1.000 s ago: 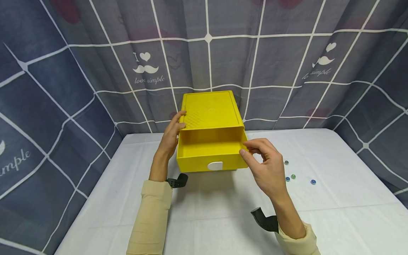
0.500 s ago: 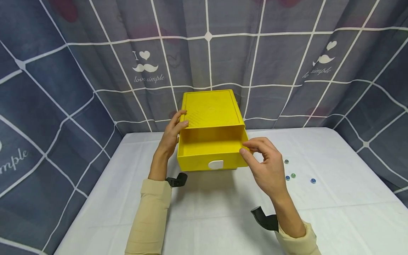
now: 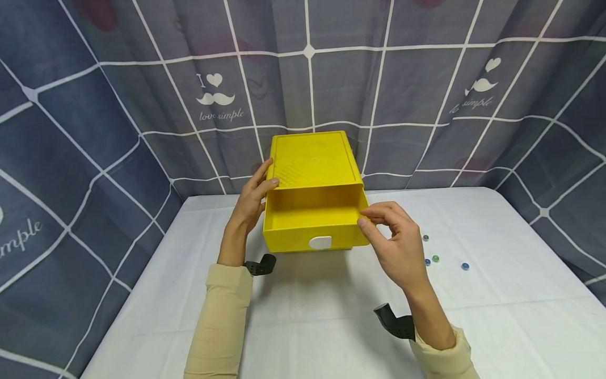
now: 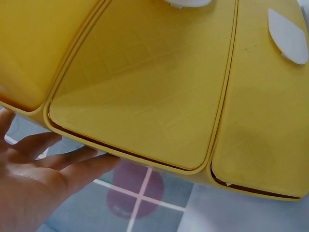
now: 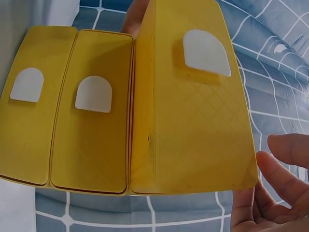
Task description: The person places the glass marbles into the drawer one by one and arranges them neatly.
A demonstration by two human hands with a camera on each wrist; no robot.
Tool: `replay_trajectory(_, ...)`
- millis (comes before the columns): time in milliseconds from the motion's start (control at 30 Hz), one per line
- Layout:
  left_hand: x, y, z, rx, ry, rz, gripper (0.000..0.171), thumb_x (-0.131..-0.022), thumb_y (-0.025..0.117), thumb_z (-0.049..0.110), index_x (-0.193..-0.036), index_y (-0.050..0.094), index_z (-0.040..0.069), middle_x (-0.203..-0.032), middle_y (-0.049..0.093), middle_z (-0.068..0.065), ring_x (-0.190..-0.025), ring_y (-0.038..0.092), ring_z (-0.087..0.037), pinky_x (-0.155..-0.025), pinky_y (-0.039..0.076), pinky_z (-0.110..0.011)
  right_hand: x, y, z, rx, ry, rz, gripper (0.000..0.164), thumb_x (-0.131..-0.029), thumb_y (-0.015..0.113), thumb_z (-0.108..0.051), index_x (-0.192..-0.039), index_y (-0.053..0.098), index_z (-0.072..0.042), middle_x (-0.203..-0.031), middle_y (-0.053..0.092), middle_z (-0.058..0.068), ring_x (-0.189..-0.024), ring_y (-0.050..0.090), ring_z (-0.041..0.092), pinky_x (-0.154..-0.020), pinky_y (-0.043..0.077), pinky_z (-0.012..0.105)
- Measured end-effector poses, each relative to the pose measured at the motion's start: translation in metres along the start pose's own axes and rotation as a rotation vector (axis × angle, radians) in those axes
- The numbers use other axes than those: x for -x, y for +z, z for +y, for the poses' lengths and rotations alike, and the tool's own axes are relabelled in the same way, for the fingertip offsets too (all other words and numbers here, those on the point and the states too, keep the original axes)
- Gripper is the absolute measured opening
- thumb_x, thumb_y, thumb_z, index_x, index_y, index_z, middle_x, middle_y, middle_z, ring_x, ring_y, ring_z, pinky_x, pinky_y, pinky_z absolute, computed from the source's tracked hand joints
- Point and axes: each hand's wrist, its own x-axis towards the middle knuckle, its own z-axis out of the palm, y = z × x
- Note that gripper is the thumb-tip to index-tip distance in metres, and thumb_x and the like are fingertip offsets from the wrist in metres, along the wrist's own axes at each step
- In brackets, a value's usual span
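Observation:
A yellow drawer cabinet with three drawers stands at the far side of the table, its top drawer pulled out. Nothing shows inside that drawer. My left hand lies along the cabinet's left side, its thumb at the top front edge. In the left wrist view its fingers are extended beside the casing. At the drawer's front right corner is my right hand, fingertips right at the edge. The right wrist view shows its thumb apart from the drawer front.
Several small round blue, green and dark glass-like pieces, one a blue piece, lie on the white tablecloth right of the right hand. A grey checked curtain hangs close behind the cabinet and along both sides.
The left hand's fingertips have slid slightly left and off the cabinet's top edge. The right hand has barely shifted, and the top drawer stays pulled out.

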Motion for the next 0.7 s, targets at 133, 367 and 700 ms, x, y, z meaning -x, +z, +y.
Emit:
replay_trajectory(133, 0.000, 0.000, 0.000, -0.009, -0.002, -0.001, 0.068, -0.093, 0.060, 0.038, -0.154, 0.030, 0.038, -0.161, 0.024, 0.005, -0.141, 0.031, -0.024, -0.108, 0.022, -0.065, -0.001, -0.001, 0.000, -0.036, 0.006, -0.010, 0.013, -0.085, 0.069, 0.010, -0.098, 0.070, 0.009, -0.099, 0.062, 0.010, -0.088, 0.060, 0.017, -0.082, 0.049, 0.021)
replay_trajectory(367, 0.000, 0.000, -0.001, -0.009, -0.004, -0.002, 0.067, -0.094, 0.058, 0.036, -0.154, 0.030, 0.039, -0.162, 0.019, 0.006, -0.146, 0.022, -0.026, -0.110, 0.020, -0.064, -0.001, -0.003, 0.000, -0.069, -0.017, -0.006, 0.012, -0.086, 0.068, 0.011, -0.098, 0.069, 0.011, -0.099, 0.063, 0.016, -0.088, 0.061, 0.016, -0.083, 0.050, 0.020)
replay_trajectory(700, 0.001, 0.001, -0.001, 0.010, -0.014, 0.002, 0.068, -0.094, 0.056, 0.035, -0.156, 0.027, 0.038, -0.163, 0.016, 0.007, -0.147, 0.019, -0.026, -0.111, 0.019, -0.063, -0.007, -0.022, 0.009, 0.012, 0.030, 0.091, 0.013, -0.085, 0.069, 0.008, -0.098, 0.071, 0.008, -0.096, 0.068, 0.018, -0.085, 0.064, 0.012, -0.081, 0.051, 0.020)
